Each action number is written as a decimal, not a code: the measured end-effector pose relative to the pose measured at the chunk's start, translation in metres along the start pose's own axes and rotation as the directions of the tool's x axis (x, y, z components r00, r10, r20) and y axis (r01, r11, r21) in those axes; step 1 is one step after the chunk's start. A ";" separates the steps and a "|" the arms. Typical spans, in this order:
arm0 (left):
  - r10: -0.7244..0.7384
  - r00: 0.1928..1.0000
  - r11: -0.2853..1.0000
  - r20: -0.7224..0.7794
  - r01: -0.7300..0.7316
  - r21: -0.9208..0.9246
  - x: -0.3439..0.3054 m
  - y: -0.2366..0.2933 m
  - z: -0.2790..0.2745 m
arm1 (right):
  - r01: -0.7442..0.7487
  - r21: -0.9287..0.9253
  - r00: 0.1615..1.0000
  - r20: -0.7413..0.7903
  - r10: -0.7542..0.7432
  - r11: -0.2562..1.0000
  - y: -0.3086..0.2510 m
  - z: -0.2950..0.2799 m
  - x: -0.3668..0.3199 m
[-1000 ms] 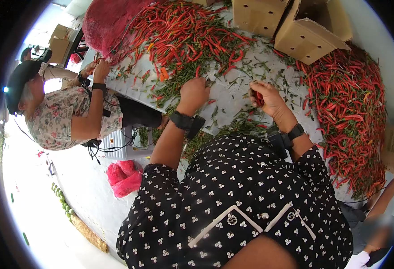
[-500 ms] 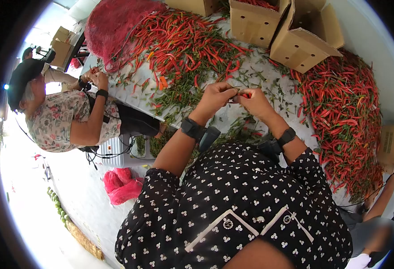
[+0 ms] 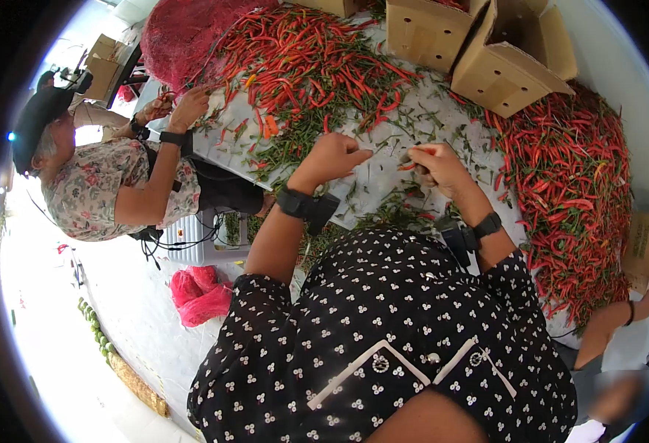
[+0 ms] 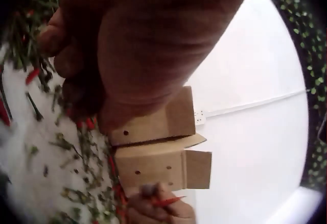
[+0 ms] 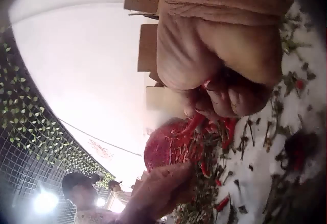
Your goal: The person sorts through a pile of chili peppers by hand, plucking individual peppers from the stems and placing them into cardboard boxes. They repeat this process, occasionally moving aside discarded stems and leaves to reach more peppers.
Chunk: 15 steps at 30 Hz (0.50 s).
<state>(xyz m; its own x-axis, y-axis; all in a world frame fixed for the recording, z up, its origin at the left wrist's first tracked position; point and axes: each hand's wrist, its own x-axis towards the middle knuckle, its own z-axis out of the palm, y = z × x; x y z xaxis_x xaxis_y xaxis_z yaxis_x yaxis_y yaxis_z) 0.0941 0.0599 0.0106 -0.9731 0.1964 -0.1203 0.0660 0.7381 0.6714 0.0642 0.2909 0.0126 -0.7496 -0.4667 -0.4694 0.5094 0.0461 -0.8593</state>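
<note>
My right hand [image 3: 444, 171] grips red chili peppers. One chili [image 5: 193, 125] sticks out past its fingertips in the right wrist view, and more red shows inside the curled fingers. To its left, apart from it, my left hand [image 3: 329, 159] is raised over the table with fingers curled and the thumb pointing toward the right hand. No chili shows in it. Its fingers lie in shadow in the left wrist view. Beneath both hands, loose green stems [image 3: 387, 140] are scattered on the pale tabletop [image 3: 422, 100].
Piles of red chilies lie at the far left [image 3: 302, 63] and along the right [image 3: 568, 199]. Cardboard boxes [image 3: 509, 77] stand at the back beside a red mesh sack [image 3: 180, 44]. Another person [image 3: 110, 177] works on the left; an arm [image 3: 605, 328] reaches in at the right edge.
My hands met over the table half a second ago, fingertips together at a chili. Now they have parted, the left hand moving left and the right hand slightly right, still holding chilies.
</note>
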 end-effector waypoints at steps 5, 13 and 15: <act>-0.143 0.881 0.979 -0.451 0.192 0.064 0.001 -0.056 0.000 | 0.365 -0.567 0.776 -0.252 -0.578 0.738 -0.058 -0.018 -0.018; -0.219 0.832 0.878 -0.510 0.396 0.269 0.021 -0.058 0.011 | 0.409 -0.791 0.228 -0.394 -0.890 0.455 -0.196 -0.075 -0.022; -0.220 0.862 0.919 -0.457 0.340 0.199 0.021 -0.061 0.010 | -0.100 -0.986 0.036 -0.141 -0.989 0.137 -0.212 -0.108 -0.007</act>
<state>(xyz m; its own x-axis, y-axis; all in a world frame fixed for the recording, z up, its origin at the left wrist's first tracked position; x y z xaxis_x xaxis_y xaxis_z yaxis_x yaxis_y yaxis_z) 0.0720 0.0256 -0.0405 -0.9541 -0.2881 0.0825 -0.2265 0.8735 0.4310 -0.0845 0.3795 0.1759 -0.5908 0.0617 0.8044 -0.2723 0.9233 -0.2708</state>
